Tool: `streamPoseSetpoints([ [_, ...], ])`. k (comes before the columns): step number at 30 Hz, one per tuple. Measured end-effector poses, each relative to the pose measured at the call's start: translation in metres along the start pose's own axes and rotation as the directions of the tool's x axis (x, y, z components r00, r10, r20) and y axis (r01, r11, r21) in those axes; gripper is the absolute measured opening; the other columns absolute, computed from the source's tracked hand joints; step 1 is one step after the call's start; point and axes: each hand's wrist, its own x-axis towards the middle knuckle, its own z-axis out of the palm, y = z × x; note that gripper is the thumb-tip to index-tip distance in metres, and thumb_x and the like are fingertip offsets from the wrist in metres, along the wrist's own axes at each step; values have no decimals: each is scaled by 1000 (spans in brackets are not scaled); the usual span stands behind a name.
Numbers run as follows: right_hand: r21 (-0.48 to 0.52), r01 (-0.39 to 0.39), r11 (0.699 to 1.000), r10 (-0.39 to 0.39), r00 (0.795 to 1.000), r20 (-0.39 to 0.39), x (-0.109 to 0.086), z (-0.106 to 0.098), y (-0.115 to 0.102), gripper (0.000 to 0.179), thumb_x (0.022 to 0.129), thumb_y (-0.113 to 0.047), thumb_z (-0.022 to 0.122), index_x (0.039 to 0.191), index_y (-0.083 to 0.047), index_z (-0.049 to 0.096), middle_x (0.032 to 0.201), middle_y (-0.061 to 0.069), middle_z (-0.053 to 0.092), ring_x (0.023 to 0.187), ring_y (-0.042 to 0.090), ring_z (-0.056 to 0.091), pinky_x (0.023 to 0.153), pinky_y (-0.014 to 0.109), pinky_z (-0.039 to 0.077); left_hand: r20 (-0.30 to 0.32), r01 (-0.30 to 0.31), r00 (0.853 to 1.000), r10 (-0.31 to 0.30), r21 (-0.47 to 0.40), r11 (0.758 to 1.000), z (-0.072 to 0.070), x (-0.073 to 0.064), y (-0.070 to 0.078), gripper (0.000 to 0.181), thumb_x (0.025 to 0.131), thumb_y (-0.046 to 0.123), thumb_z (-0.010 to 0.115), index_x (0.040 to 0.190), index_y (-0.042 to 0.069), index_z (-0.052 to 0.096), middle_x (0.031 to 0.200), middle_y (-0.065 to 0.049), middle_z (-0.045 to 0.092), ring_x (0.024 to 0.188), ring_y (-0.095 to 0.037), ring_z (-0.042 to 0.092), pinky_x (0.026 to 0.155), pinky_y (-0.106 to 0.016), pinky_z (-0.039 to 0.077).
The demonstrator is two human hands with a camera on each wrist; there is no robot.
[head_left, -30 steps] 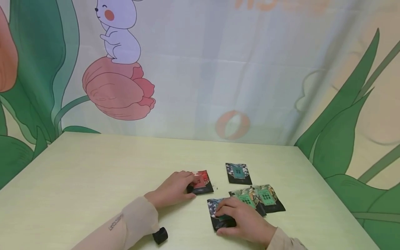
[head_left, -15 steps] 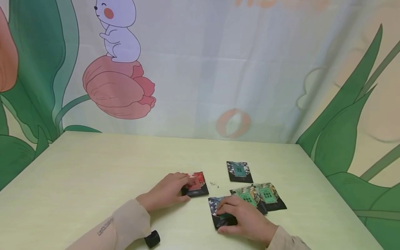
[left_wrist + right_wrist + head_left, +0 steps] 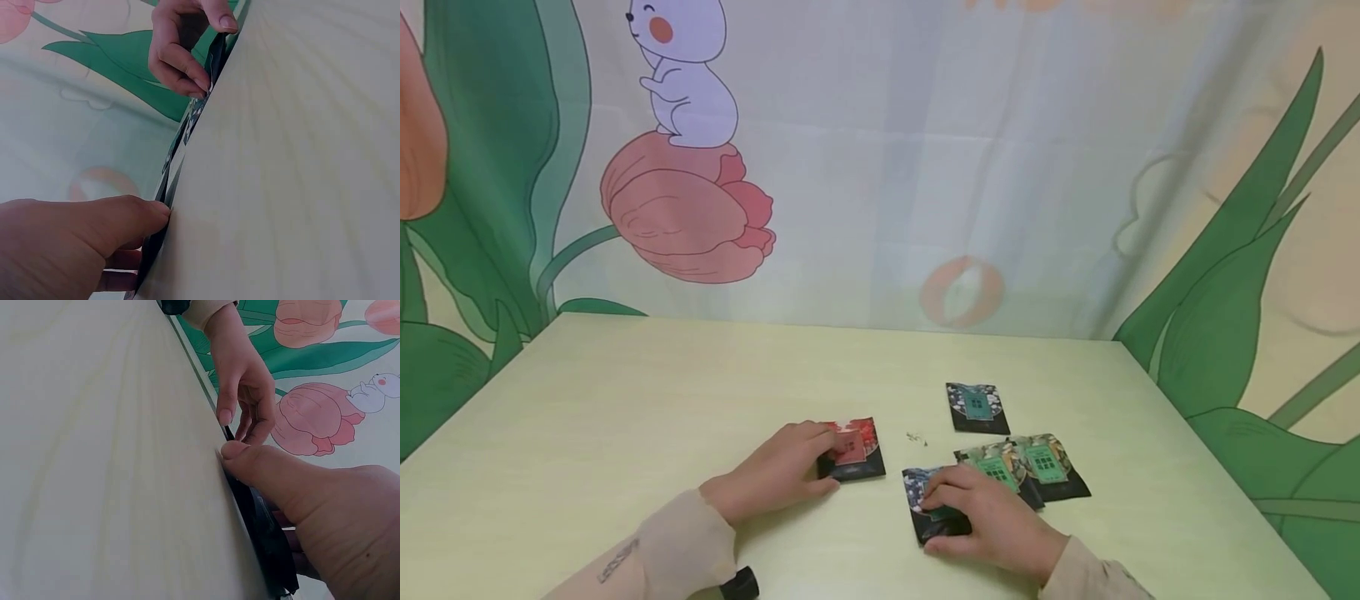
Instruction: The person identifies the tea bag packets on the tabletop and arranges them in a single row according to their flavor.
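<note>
My left hand grips a red and black sachet lying flat on the table, fingers over its left part and thumb at the near edge. To the right, a blue-patterned black sachet is held by my right hand, whose bent fingers cover its middle. The left wrist view shows the left thumb against the sachet's dark edge. In the right wrist view, the right thumb lies along a dark sachet edge.
Two green-patterned sachets overlap beside the right hand, partly behind it. Another blue-patterned sachet lies farther back. Small dark specks mark the pale table. A printed curtain hangs along the table's back edge.
My left hand has slid the red sachet left and slightly nearer, uncovering the small dark specks on the table. The right hand keeps its place on the blue-patterned sachet.
</note>
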Motion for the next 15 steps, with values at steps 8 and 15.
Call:
streamPoseSetpoints([
  [8,-10,-7,1000,7,1000,2,0,-1,0,47,83,-65,58,107,-25,69,119,-12,59,112,13,56,97,36,51,-8,-10,1000,10,-8,1000,-4,-13,0,35,82,29,75,110,13,65,110,3,65,105,-19,59,99,-41,47],
  [15,-12,13,1000,-13,1000,-17,1,2,1,44,83,-61,61,106,-24,70,118,-11,60,112,12,56,98,36,50,-9,-10,1000,10,-3,1000,-6,-25,-4,35,81,31,75,110,15,64,115,3,66,110,-20,59,101,-42,46],
])
